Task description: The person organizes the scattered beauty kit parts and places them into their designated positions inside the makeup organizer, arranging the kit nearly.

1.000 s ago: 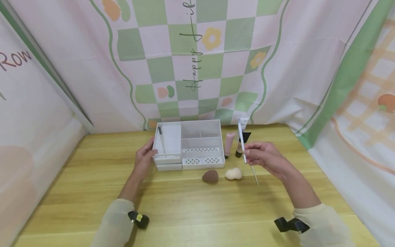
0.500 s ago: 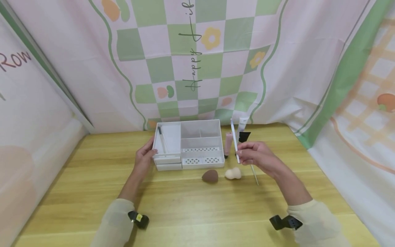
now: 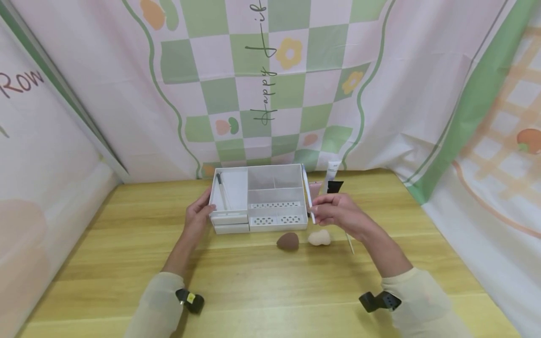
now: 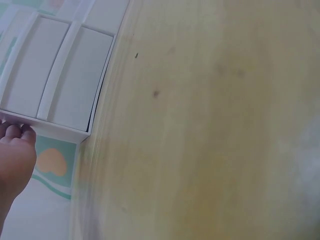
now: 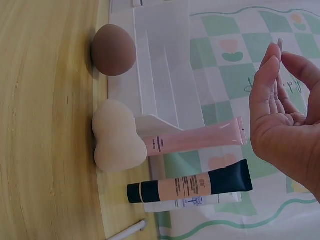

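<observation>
A white compartmented organizer [image 3: 276, 184] with two small drawers [image 4: 75, 75] at its front left stands near the back of the table. My left hand [image 3: 197, 212] holds its left side, thumb over the edge and fingers along the outer wall. My right hand [image 3: 342, 216] pinches a slim white stick [image 3: 307, 185] near its lower end, held upright beside the organizer's right wall; its exact kind is unclear. In the right wrist view only the tip of the stick shows above the fingertips. A slim dark-tipped brush [image 3: 219, 178] lies on the organizer's left top.
Before the organizer lie a brown makeup sponge [image 3: 288, 241] and a beige one [image 3: 319, 237]. To its right stand a pink tube [image 5: 200, 137], a black-capped foundation tube [image 5: 185, 187] and a white tube [image 3: 332, 170]. Another thin stick [image 3: 350, 243] lies under my right forearm. Printed curtains [image 3: 270, 84] close the back.
My right hand has moved left with the white stick, from in front of the tubes to the organizer's right edge. The left hand and the organizer have stayed in place.
</observation>
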`<state>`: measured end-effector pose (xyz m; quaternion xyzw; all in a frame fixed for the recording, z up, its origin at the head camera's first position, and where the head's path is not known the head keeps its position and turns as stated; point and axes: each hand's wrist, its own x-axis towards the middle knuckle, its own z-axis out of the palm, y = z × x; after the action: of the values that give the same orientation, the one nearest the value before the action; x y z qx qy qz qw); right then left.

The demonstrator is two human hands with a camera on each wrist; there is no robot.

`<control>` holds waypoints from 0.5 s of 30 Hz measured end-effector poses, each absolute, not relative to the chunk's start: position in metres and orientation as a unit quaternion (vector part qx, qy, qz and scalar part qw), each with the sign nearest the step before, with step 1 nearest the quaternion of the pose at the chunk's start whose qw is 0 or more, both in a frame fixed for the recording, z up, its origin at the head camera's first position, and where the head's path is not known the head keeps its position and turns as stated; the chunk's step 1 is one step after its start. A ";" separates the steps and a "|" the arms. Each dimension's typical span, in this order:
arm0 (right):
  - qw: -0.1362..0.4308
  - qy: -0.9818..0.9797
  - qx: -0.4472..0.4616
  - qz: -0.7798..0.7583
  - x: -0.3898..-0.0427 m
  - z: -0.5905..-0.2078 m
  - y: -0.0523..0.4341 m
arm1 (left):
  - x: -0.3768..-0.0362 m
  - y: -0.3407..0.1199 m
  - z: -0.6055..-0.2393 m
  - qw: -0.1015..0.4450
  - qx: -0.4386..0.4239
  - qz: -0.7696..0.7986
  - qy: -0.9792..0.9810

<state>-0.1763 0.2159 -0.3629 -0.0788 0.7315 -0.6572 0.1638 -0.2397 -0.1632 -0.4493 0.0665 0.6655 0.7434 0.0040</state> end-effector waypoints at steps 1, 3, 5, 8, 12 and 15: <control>0.165 0.733 -0.078 -0.656 -0.177 -0.363 0.215 | -0.240 -0.163 -0.449 0.003 0.067 0.743 0.666; 0.167 0.736 -0.080 -0.651 -0.179 -0.364 0.212 | -0.240 -0.163 -0.449 0.000 0.065 0.743 0.666; 0.170 0.739 -0.080 -0.647 -0.180 -0.365 0.210 | -0.239 -0.162 -0.449 -0.003 0.065 0.744 0.665; 0.173 0.740 -0.080 -0.645 -0.182 -0.367 0.207 | -0.239 -0.162 -0.449 -0.006 0.066 0.746 0.663; 0.174 0.736 -0.080 -0.649 -0.184 -0.369 0.202 | -0.240 -0.162 -0.449 -0.006 0.068 0.745 0.664; 0.175 0.733 -0.080 -0.652 -0.187 -0.370 0.199 | -0.240 -0.162 -0.449 -0.006 0.067 0.744 0.664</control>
<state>-0.1873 0.1995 -0.3697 -0.0803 0.7333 -0.6522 0.1749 -0.2395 -0.1624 -0.4491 0.0671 0.6643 0.7444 -0.0060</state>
